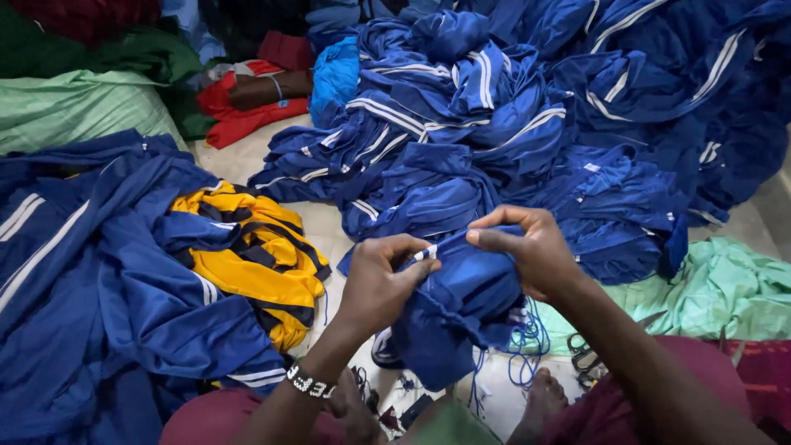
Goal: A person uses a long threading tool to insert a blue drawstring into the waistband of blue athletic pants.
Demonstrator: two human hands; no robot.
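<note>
A blue garment with white stripes is bunched up between both hands, just above my lap. My left hand pinches its upper edge between thumb and fingers, and a beaded bracelet sits on that wrist. My right hand grips the same edge a little to the right, fingers curled over the cloth. Loose blue threads hang from the garment's underside.
A large heap of blue striped garments fills the floor ahead. A second blue pile lies at left with a yellow and navy garment on it. Green cloth lies at right, scissors by my foot, red clothing further back.
</note>
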